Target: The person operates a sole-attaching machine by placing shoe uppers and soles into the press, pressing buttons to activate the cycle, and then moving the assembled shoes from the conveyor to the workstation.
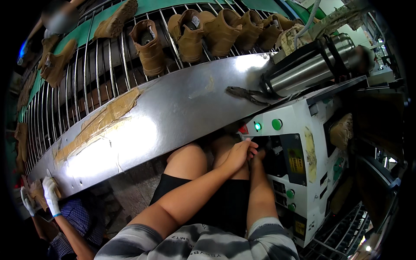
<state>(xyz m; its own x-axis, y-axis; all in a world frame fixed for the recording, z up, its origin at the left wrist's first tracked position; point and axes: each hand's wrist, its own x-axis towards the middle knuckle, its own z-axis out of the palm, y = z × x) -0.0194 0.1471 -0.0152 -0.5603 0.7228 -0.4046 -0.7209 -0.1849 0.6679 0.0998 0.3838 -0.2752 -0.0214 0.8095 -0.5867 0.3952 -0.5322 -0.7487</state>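
**Bare hands meet at a white machine (288, 115) beside a steel table (177, 102)**

At lower left, a co-worker's white-gloved hand (50, 193) is next to a tan piece (38, 191). Above, thin, shiny bars form a metal rack (75, 86) carrying tan boots (190, 41); small white tags inside some bear print too fine to read. Wrinkled brown tape (99, 119) covers part of the smooth, glossy table. At lower centre, the wearer's grey-and-white patterned shirt (203, 240) carries partial lettering.

In the centre, the left hand (239, 155) has loosely curved fingers; whether it pinches anything cannot be told. Just beside it, the right hand (260, 154) is partly hidden at the machine's dark opening, its grip unclear. Dark pliers (247, 94) lie near a brushed-steel cylinder (299, 74) with black straps. The boxy machine stands right of centre, with round green buttons (277, 124), one lit, and a yellow label (296, 160), its text illegible.
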